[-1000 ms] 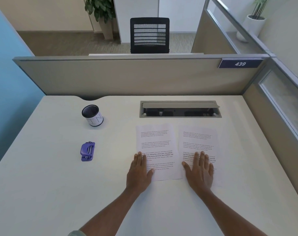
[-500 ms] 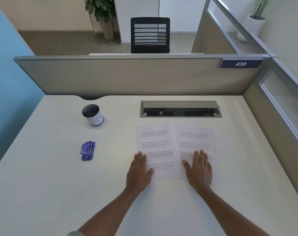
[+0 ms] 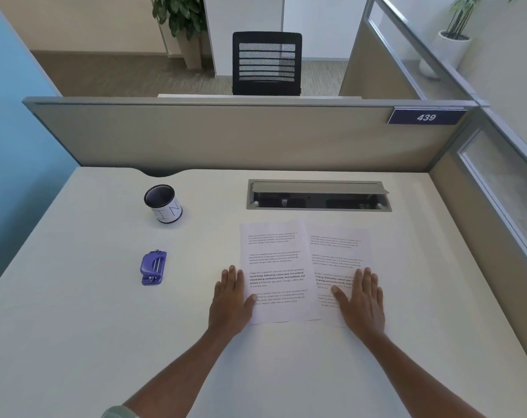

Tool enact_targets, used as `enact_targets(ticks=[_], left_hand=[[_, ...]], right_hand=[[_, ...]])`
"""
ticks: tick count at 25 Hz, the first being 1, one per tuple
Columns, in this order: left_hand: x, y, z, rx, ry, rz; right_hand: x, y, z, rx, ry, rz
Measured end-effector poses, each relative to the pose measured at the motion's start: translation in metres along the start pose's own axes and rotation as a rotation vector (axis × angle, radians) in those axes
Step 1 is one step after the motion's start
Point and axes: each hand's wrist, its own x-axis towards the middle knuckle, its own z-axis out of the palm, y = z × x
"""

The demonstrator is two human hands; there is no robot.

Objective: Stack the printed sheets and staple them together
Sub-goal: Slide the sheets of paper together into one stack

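1. Two printed sheets lie face up near the middle of the desk [image 3: 75,342], the left sheet [image 3: 274,267] overlapping the inner edge of the right sheet [image 3: 337,251], which sits slightly askew.
2. The risk, as it looks from here: if the right sheet is slid across while tilted, its corners will not meet those of the left, and a staple would fix the pair crooked. A light palm may also skid over the paper and leave it behind, or buckle it where the two edges overlap.
3. A second risk is judged at the stapling step: the purple stapler [image 3: 153,267] lies well apart to the left, so one hand must leave the stack to fetch it, and loose sheets could shift.
4. The left hand [image 3: 230,300] lies flat and open, fingers together, holding nothing; its thumb and palm edge rest on the lower left margin of the left sheet, the rest on bare desk.
5. The right hand [image 3: 361,300] lies flat and open too, gripping nothing, pressed on the lower half of the right sheet, thumb pointing toward the overlap.
6. Beyond the sheets, an open cable tray [image 3: 318,195] is set into the desk; a mesh cup [image 3: 163,203] stands behind the stapler.
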Motion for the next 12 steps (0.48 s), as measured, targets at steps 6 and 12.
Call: enact_targets(ticks=[6, 12], left_hand=[[0.002, 0.007, 0.003, 0.032, -0.012, 0.024], [-0.001, 0.017, 0.010, 0.041, -0.027, 0.049]], right_hand=[[-0.005, -0.020, 0.008, -0.011, -0.015, -0.059], [-0.009, -0.040, 0.013, -0.021, -0.030, -0.107]])
